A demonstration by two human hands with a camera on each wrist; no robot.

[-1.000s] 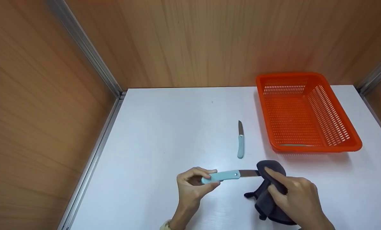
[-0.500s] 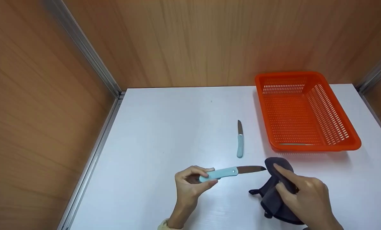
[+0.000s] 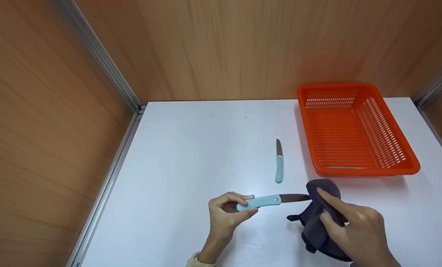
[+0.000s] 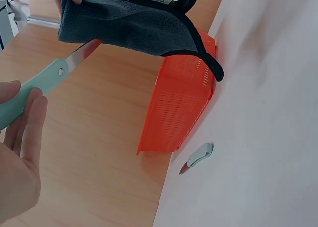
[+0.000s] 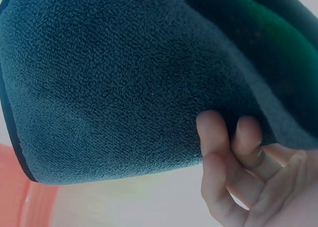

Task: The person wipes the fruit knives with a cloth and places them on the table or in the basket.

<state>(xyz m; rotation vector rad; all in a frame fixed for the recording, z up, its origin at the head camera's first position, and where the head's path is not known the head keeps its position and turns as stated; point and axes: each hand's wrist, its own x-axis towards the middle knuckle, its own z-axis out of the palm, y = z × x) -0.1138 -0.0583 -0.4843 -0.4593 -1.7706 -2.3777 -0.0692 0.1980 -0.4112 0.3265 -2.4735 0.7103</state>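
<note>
My left hand [image 3: 222,215] pinches the pale turquoise handle of a folding knife [image 3: 259,201] between thumb and fingers, its blade unfolded and pointing right. A dark grey cloth [image 3: 319,228] with black edging hangs folded from my right hand [image 3: 358,226], which grips it with forefinger and thumb. The blade's tip meets the cloth's left edge in the head view. In the left wrist view the cloth [image 4: 134,26] shows a white label and a green patch, and the blade ends at its lower edge. The right wrist view shows fingers [image 5: 213,132] pressed against the cloth's fuzzy side.
A second turquoise knife [image 3: 279,163] lies unfolded on the white table [image 3: 191,148], blade pointing away. An orange perforated basket [image 3: 365,171] stands at the back right, with a thin pale green strip near its front wall. Wooden panels [image 3: 224,52] enclose the back and sides.
The blade first had its tip inside the cloth's fold, then came out to the left; now the tip is back at the cloth's edge. The cloth has shifted slightly right.
</note>
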